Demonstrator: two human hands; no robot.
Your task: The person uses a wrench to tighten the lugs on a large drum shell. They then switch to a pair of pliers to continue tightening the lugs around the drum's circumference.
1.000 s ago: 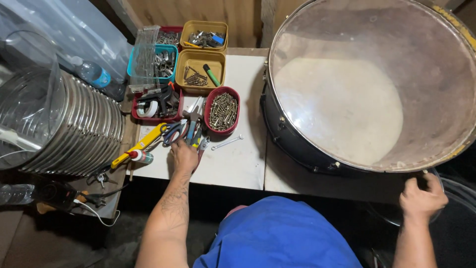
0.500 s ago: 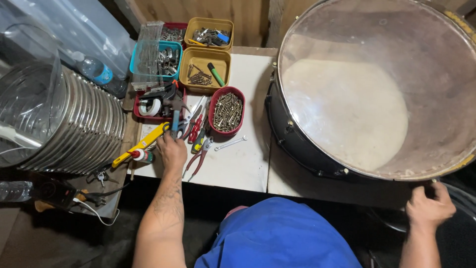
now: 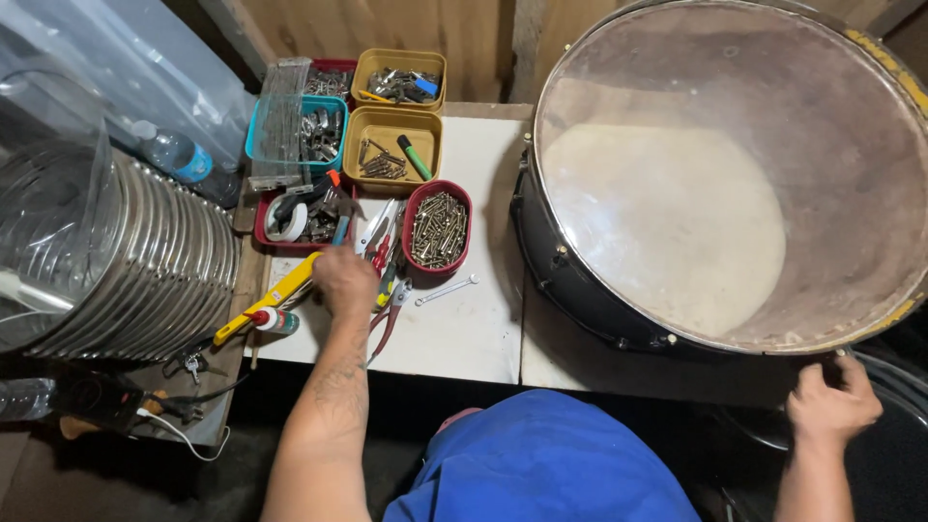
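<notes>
Reaching over a white bench (image 3: pixel 454 329), the person's left hand (image 3: pixel 343 280) rests on a small heap of pliers (image 3: pixel 387 290) with red and blue handles; its fingers curl down among the tools, and whether they grip one cannot be told from this angle. Taking the heap of pliers as the landmark, a red tray of screws (image 3: pixel 437 229) sits just to its right and slightly behind, and a small silver spanner (image 3: pixel 447 288) lies on the bench just to its right. Behind the pliers stand two yellow trays (image 3: pixel 391 145) of small parts, with a teal tray (image 3: pixel 290 130) and a dark red tray (image 3: pixel 300 217) of mixed tools to the left of those. A yellow-handled tool (image 3: pixel 266 300) lies just left of the pliers, and farther left rests a stack of shiny ribbed metal rings (image 3: pixel 145 271). Well to the right of the pliers, a large black-shelled drum (image 3: pixel 725 174) stands tilted, its skin facing the camera. The right hand (image 3: pixel 831 401) holds the drum's lower rim, fingers curled over it.
</notes>
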